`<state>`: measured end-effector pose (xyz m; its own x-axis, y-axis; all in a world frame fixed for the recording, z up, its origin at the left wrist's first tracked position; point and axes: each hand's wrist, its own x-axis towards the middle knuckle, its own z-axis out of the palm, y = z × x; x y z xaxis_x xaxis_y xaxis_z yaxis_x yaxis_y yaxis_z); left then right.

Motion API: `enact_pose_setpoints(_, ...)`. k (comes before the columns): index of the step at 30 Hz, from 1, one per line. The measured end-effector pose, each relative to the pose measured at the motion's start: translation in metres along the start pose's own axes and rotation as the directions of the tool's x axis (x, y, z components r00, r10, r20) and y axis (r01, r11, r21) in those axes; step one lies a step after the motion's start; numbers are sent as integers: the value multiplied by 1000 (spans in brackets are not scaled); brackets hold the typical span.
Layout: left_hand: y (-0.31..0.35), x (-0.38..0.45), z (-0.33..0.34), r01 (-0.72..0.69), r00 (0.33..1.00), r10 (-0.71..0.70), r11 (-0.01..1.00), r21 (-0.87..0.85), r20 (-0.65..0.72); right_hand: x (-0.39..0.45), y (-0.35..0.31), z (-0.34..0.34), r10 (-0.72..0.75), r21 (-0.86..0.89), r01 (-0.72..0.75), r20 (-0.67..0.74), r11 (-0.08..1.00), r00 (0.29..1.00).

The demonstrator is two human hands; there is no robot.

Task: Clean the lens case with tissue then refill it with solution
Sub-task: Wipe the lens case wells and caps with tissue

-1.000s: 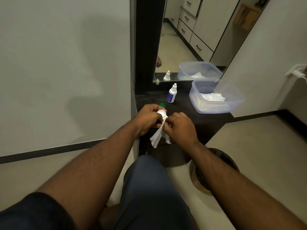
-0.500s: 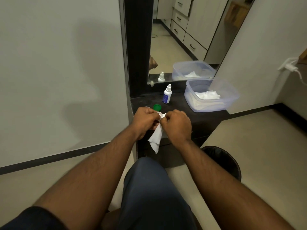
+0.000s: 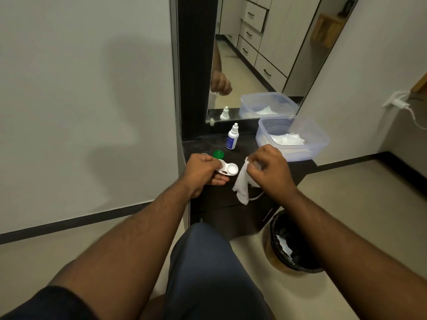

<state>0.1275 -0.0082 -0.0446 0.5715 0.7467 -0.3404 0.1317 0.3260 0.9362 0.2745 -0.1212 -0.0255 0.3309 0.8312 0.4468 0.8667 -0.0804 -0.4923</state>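
Note:
My left hand (image 3: 203, 173) holds the white lens case (image 3: 227, 169) by its left well, above the dark counter (image 3: 298, 168). Both wells are uncapped and the right one shows bare white. My right hand (image 3: 270, 172) pinches a white tissue (image 3: 242, 185), which hangs down a little to the right of the case, apart from it. A green cap (image 3: 218, 154) lies on the counter just behind the case. The small white solution bottle (image 3: 231, 137) with a blue label stands upright further back, capped.
A clear plastic tub (image 3: 316, 144) of white tissues sits at the counter's right rear. A mirror (image 3: 254, 54) stands behind the bottle. A bin with a black liner (image 3: 293, 243) stands on the floor at the right. My knee (image 3: 208, 262) is below the counter.
My hands were together with the tissue pressed into the case. Now my right hand has drawn the tissue away to the right, leaving the open case in my left hand.

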Motion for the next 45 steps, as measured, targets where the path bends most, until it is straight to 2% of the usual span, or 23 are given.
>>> enact_pose_setpoints(2,0,-2,1,2,1000,-2,1000,-8,-7,-2,-7,0,276,287,-257,-27,923,961)
enact_pose_setpoints(3,0,-3,2,-2,1000,2,1000,-13,-8,-2,-11,1,419,411,-390,21,824,908)
enact_pose_setpoints(4,0,-4,3,-12,1000,12,1000,-10,-11,-1,-15,1,533,540,-499,106,678,840)
enact_pose_setpoints(6,-1,-5,3,-35,999,35,999,9,-17,0,-21,2,627,750,-589,310,300,715)
enact_pose_setpoints(7,-1,-4,2,-41,999,42,999,13,-17,1,-23,2,639,791,-591,375,156,671)
enact_pose_setpoints(8,-2,-4,2,-43,999,44,999,17,-12,2,-23,2,652,802,-593,411,73,637)
enact_pose_setpoints(9,-1,-5,2,-43,999,43,999,23,-6,4,-23,2,673,801,-598,421,40,608)
enact_pose_setpoints(10,-1,-4,1,-40,999,40,999,32,0,5,-24,3,701,795,-604,399,57,591)
enact_pose_setpoints(11,-1,-4,1,-36,999,36,999,39,8,6,-24,6,730,784,-609,345,122,590)
enact_pose_setpoints(12,-1,-4,1,-31,999,30,999,42,18,6,-24,8,745,756,-611,263,235,613)
enact_pose_setpoints(14,1,-4,0,-25,999,23,999,37,45,5,-26,13,691,633,-572,80,521,718)
enact_pose_setpoints(16,1,-4,-2,-35,997,33,999,26,71,1,-27,22,571,528,-485,-1,697,821)
enact_pose_setpoints(20,0,-4,-7,-53,992,54,999,-6,112,-6,-22,39,394,455,-339,-29,823,919)
enact_pose_setpoints(23,-2,-6,-9,-49,987,53,998,-32,152,-10,-12,43,235,312,-210,-42,926,971)
enact_pose_setpoints(25,-2,-6,-7,-62,985,67,997,-39,157,-13,-9,41,173,246,-161,-28,956,984)
enact_pose_setpoints(28,-4,-6,-4,-73,984,79,996,-46,160,-16,-5,35,124,238,-118,-12,964,992)
enact_pose_setpoints(32,-3,-4,-7,-66,986,77,995,-77,149,-19,4,28,-119,97,104,172,990,978)
enact_pose_setpoints(34,-4,-4,-8,-57,984,70,995,-84,161,-17,6,24,-171,38,166,210,985,963)
enact_pose_setpoints(39,-6,-5,-13,-52,961,90,988,-148,260,-10,1,19,-178,59,170,174,984,968)
enact_pose_setpoints(45,-6,-3,-14,-99,950,113,993,-62,293,-15,1,17,-176,129,149,229,980,957)
